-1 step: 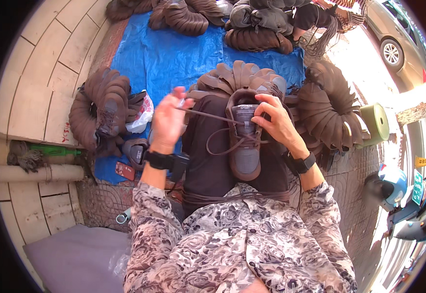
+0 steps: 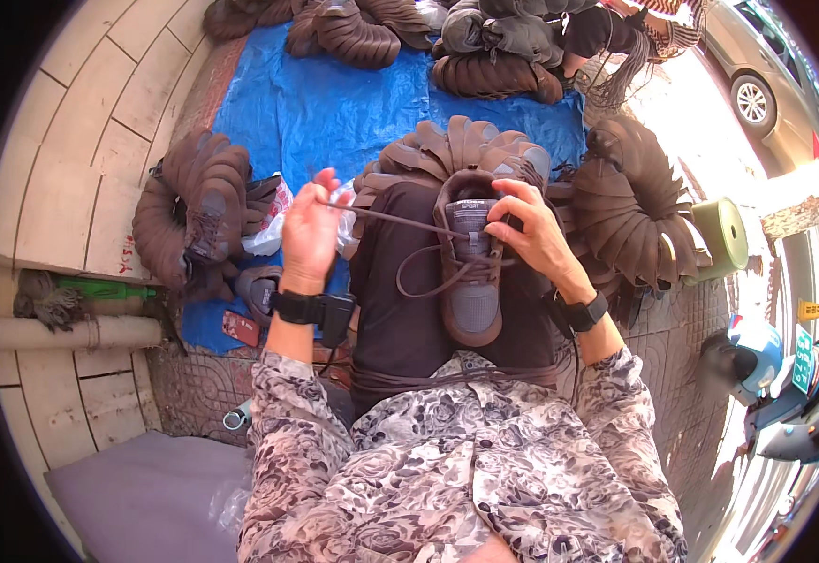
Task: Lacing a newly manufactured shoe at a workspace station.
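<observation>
Plainly, the brown sneaker lies sole-down along the person's dark-trousered lap, toe toward the body and opening toward the far side, in the middle of the scene; the right hand is closed around its far right side near the tongue, thumb and fingers pressing the upper; the left hand is pinched shut on one end of the brown shoelace, which runs taut from that hand rightward to the eyelets, while a slack loop of the same lace hangs over the near left flank of the shoe; the shoe looks light, with a soft, yielding upper and a firmer sole, so it would probably be steadiest gripped at the sides of the sole or at the heel collar rather than by the fabric; the lace is thin, limp and likely to slip, best held close to its tip between fingertips; around the lap, fanned stacks of brown shoes rest on a blue tarpaulin to the left and far side, and another fanned stack sits to the right.
</observation>
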Action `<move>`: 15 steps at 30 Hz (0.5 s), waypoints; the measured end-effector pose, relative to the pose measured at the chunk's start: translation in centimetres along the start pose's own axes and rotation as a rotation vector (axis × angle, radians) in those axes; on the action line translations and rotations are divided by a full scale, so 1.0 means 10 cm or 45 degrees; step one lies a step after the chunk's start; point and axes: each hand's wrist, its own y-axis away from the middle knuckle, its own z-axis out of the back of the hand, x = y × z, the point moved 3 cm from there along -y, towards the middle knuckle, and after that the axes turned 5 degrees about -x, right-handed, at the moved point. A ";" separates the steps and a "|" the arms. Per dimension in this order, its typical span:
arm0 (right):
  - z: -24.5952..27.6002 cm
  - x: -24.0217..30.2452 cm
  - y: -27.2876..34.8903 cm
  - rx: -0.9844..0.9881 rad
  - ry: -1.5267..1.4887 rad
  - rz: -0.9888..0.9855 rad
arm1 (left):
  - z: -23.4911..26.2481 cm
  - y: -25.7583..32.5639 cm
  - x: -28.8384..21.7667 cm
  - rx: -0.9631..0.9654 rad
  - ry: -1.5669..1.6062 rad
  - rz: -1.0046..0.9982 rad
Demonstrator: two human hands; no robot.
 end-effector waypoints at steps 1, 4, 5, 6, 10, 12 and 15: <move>0.03 0.02 0.04 0.003 0.001 0.001 | 0.10 0.03 -0.05 -0.094 -0.132 -0.018; 0.31 0.22 0.18 -0.343 0.170 -0.001 | 0.12 0.23 -0.01 -0.245 -0.572 0.152; 0.39 0.27 0.27 -0.241 0.249 0.086 | 0.11 0.30 0.04 -0.281 -0.881 0.353; 0.38 0.36 0.36 -0.117 0.239 0.055 | 0.20 0.32 0.04 -0.268 -1.282 0.417; 0.13 0.46 0.52 -0.029 0.432 0.102 | 0.23 0.48 0.01 -0.244 -2.192 -0.247; 0.10 0.43 0.52 -0.079 0.470 0.137 | -0.06 0.50 -0.01 -0.239 -2.056 -0.252; 0.13 0.46 0.46 -0.309 0.503 0.046 | -0.48 0.52 0.05 -0.141 -1.677 -0.311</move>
